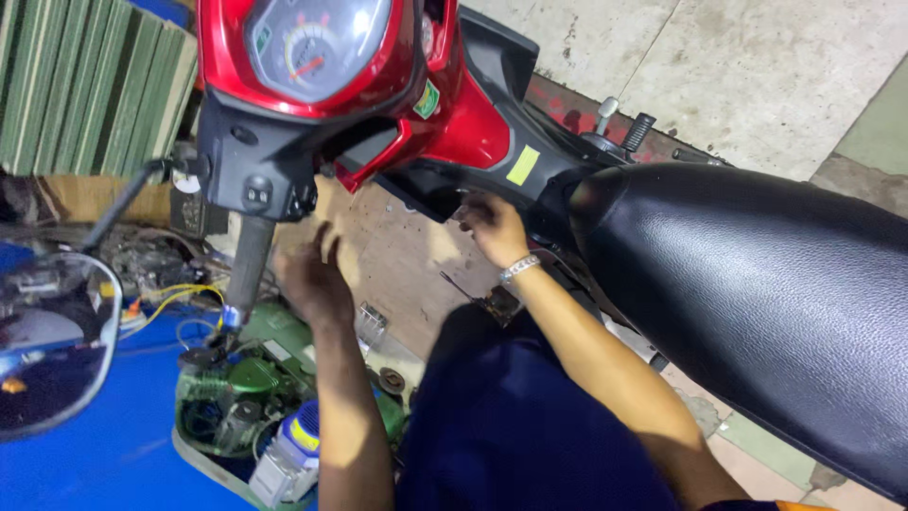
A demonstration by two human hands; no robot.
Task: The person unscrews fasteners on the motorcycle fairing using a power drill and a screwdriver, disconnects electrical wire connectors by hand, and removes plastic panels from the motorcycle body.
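A red scooter [454, 114] stands in front of me, its speedometer [317, 43] at the top and its black seat [757, 284] on the right. My right hand [492, 227], with a metal bracelet [518, 270] on the wrist, reaches under the black inner panel [445, 194] below the handlebar; whether its fingers grip anything is hidden. My left hand [312, 279] hovers just right of the grey handlebar grip [251, 260], fingers loosely apart, holding nothing that I can see.
A round mirror [52, 341] on a stalk sticks out at the left. Below lie a blue surface [113, 454], a green tray of parts [255, 397], wires and a small white motor [288, 454]. Green slats [95, 85] stand at top left. Concrete floor [757, 57] beyond.
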